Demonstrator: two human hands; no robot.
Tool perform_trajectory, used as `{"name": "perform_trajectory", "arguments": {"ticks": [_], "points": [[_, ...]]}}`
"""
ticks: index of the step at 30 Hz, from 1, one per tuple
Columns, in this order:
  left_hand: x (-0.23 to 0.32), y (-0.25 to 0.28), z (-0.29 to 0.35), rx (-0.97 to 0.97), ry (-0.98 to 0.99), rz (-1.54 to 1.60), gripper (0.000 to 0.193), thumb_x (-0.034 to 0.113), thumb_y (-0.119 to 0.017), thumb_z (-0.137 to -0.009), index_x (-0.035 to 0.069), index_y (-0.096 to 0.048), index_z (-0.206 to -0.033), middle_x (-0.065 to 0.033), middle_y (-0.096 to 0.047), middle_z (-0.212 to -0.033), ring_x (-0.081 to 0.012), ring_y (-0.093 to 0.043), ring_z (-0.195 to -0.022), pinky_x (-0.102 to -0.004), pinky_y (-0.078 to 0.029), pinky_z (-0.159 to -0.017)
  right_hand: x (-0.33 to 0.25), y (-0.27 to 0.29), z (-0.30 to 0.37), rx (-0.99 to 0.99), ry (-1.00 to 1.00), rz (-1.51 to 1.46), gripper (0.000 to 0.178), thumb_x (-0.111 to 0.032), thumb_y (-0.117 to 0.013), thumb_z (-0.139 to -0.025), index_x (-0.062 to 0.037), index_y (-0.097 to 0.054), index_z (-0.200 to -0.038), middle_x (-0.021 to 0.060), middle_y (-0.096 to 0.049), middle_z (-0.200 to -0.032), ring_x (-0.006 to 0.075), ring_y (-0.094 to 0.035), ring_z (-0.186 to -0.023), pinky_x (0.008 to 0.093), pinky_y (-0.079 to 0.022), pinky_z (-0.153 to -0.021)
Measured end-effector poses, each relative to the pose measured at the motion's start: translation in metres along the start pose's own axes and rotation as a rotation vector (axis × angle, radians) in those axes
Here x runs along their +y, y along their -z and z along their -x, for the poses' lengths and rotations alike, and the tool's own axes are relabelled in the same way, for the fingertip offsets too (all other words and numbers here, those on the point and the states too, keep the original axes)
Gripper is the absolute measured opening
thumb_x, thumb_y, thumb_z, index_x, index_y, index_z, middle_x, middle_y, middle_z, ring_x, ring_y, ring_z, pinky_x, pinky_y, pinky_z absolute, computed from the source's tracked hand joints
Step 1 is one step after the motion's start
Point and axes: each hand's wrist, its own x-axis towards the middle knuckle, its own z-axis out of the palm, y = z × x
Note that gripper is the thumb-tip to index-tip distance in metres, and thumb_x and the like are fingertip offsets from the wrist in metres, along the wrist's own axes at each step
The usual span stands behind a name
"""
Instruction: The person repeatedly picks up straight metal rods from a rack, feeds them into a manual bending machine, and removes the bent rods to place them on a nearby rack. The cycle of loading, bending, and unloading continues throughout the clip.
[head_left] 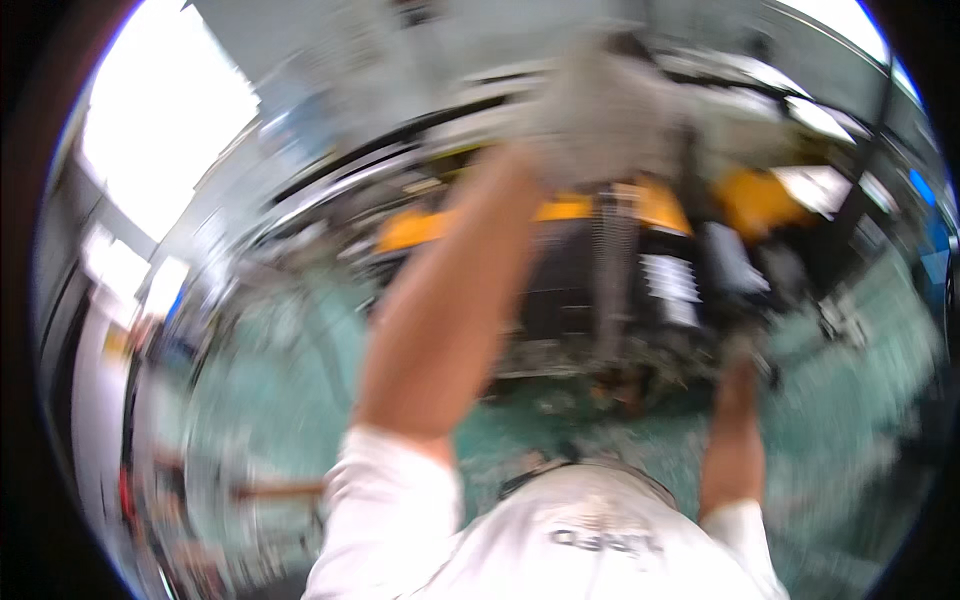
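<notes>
My left hand point(605, 115), in a pale glove, is raised at the end of my outstretched arm, over the upper part of a yellow and black machine point(560, 280). Motion smears its fingers, so I cannot make out what it touches or holds. Low on the machine's right side is my right hand point(748, 345), also blurred, with its fingers lost against dark parts. Between the two hands runs a ribbed, spring-like upright column point(614, 270). Just right of it sits a white ribbed part point(672, 290).
A dark slanting post point(850, 230) rises at the right, close to a yellow part point(755, 205). Long rails point(350, 180) curve along the back. Green floor point(270, 390) spreads around the machine, and a bright window point(165, 115) is at the far left.
</notes>
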Motion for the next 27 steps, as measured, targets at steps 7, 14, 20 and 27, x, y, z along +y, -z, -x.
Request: {"name": "perform_trajectory", "arguments": {"ticks": [7, 14, 20, 27], "points": [[0.017, -0.062, -0.018, 0.022, 0.069, 0.286, 0.024, 0.032, -0.061, -0.103, 0.016, -0.078, -0.11, -0.0046, -0.075, -0.094, -0.0226, -0.074, -0.085, -0.0447, -0.06, -0.081, 0.101, 0.036, -0.048, -0.069, -0.412, -0.628, 0.059, -0.048, -0.056, -0.113, -0.0031, -0.065, -0.149, 0.0143, -0.07, -0.145, 0.0311, -0.067, -0.13, 0.0445, -0.052, -0.115], [0.001, -0.073, -0.006, -0.042, 0.173, 0.265, 0.028, 0.035, -0.061, -0.103, 0.015, -0.078, -0.113, -0.0063, -0.076, -0.098, -0.0245, -0.074, -0.088, -0.0448, -0.06, -0.083, 0.112, 0.012, -0.078, -0.112, -0.413, -0.501, 0.059, -0.049, -0.057, -0.112, -0.0046, -0.066, -0.15, 0.0159, -0.07, -0.145, 0.0318, -0.067, -0.131, 0.045, -0.052, -0.115], [-0.007, -0.088, -0.02, -0.084, 0.212, 0.263, 0.031, 0.037, -0.062, -0.103, 0.014, -0.078, -0.116, -0.0078, -0.076, -0.101, -0.0261, -0.075, -0.091, -0.0449, -0.06, -0.084, 0.118, 0.004, -0.077, -0.136, -0.405, -0.473, 0.059, -0.05, -0.058, -0.111, -0.0058, -0.066, -0.15, 0.0172, -0.071, -0.144, 0.0323, -0.067, -0.131, 0.0455, -0.051, -0.115], [-0.011, -0.097, -0.037, -0.099, 0.215, 0.287, 0.036, 0.04, -0.062, -0.103, 0.012, -0.078, -0.119, -0.0095, -0.077, -0.104, -0.028, -0.075, -0.094, -0.045, -0.06, -0.086, 0.121, 0.01, -0.07, -0.137, -0.382, -0.444, 0.059, -0.051, -0.059, -0.111, -0.0073, -0.066, -0.15, 0.0187, -0.071, -0.144, 0.033, -0.066, -0.132, 0.0461, -0.05, -0.116]]}}
